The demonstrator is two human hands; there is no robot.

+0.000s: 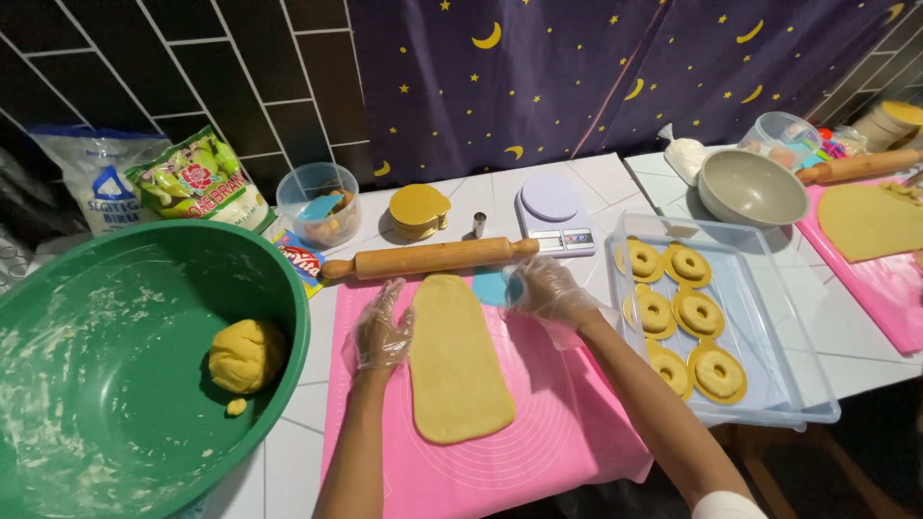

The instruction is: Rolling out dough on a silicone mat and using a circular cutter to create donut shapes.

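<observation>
Already done: we see six ring-shaped dough pieces (685, 317) lying in two rows in the clear plastic tray (769, 327), to the right of the pink mat (567, 423).
Dough sheet: a long rolled slab of yellow dough (455, 358) lies flat on the pink mat, uncut as far as we can tell, between our two hands.
Left to do: we judge the slab is yet to be cut into rings, and a ball of dough (247, 355) waits in the green basin (144, 288), left of the mat, not yet rolled.
Left hand (381, 333): gloved, grip loose and open, fingers resting on the mat at the slab's left edge, holding nothing.
Right hand (548, 288): gloved, grip closed around a small light-blue thing (490, 286) at the slab's upper right corner; what it is we cannot tell.
Tools: a wooden rolling pin (430, 258) lies just beyond the top of the mat; beyond it stand a round gold tin (418, 210), a small metal cutter (479, 224) and a kitchen scale (555, 213).
Bench: white tiles with dark joints carry the mat; flour bags (144, 183) and a clear tub (318, 204) stand beyond the basin, and a grey bowl (752, 187) beyond the tray.
Far right: a second pink mat (865, 269) with rolled dough (870, 221) and another rolling pin (859, 167).
Room: dark wall tiles and a navy curtain (596, 67) with yellow moons and stars back the bench.
</observation>
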